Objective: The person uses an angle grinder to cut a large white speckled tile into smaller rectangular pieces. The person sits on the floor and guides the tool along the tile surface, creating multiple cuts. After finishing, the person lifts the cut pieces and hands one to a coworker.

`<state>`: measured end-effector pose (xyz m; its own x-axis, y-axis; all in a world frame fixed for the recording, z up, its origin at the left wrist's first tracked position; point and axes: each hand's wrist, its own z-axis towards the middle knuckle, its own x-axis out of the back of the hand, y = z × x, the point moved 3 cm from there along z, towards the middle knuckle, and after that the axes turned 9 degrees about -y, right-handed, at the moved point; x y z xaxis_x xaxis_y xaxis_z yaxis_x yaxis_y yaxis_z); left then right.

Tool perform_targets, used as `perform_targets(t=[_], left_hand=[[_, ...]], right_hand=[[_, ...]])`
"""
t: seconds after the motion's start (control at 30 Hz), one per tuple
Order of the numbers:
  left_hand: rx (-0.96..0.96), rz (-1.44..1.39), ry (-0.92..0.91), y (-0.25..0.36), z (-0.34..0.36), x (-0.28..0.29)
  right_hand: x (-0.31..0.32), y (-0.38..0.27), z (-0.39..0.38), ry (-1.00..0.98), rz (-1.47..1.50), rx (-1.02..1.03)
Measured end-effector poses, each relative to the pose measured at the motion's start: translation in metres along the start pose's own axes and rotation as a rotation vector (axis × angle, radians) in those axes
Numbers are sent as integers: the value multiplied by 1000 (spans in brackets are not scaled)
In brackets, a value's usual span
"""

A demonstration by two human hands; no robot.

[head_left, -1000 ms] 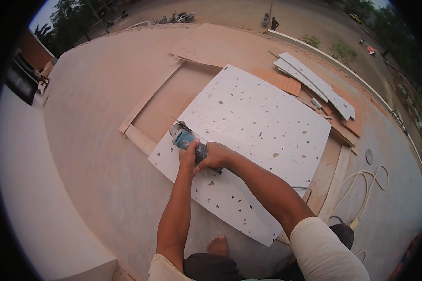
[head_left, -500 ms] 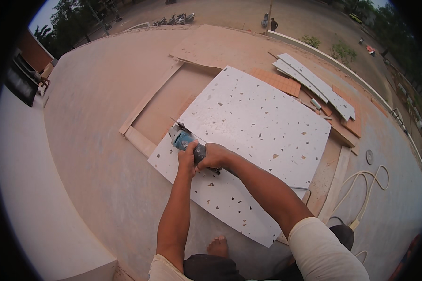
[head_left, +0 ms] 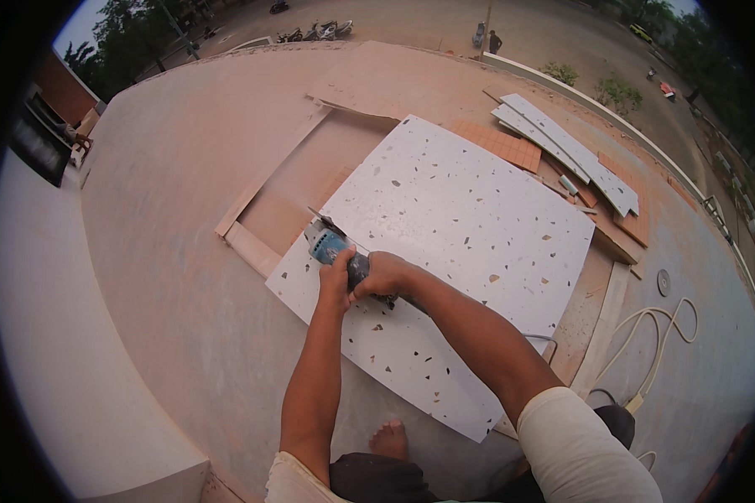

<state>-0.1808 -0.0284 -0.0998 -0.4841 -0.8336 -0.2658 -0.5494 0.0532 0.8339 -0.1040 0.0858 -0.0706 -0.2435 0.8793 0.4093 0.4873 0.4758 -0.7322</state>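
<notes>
A teal and black handheld power tile cutter (head_left: 325,245) rests on a large white terrazzo-patterned slab (head_left: 457,222), at its left edge. My left hand (head_left: 336,278) grips the cutter's body from the near side. Wrapped over its rear part is my right hand (head_left: 379,275), close beside the left. The blade end points toward the far left, partly hidden by the tool's housing. From it a thin line runs back across the slab toward my hands. A dark cord (head_left: 541,338) shows beyond my right forearm.
A wooden frame (head_left: 270,172) lies under the slab. Narrow slab strips (head_left: 554,144) and orange tiles (head_left: 499,144) lie at the far right. A disc (head_left: 663,282) and a cream extension cable (head_left: 658,335) are on the floor at right. My bare foot (head_left: 389,439) stands near the slab's front edge.
The cutter has moved slightly away from me, toward the slab's far-left edge, with both hands still on it. A faint dust haze shows beyond its blade end.
</notes>
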Motion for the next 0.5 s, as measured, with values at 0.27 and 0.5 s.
perform_targets(t=[0.27,0.5], left_hand=[[-9,-25,-8,-7,-10,-5],[-21,-28,-13,-11,-22,-13]], right_hand=[[-4,7,-13,50,-6,22],[-11,21,-17,81,6,56]])
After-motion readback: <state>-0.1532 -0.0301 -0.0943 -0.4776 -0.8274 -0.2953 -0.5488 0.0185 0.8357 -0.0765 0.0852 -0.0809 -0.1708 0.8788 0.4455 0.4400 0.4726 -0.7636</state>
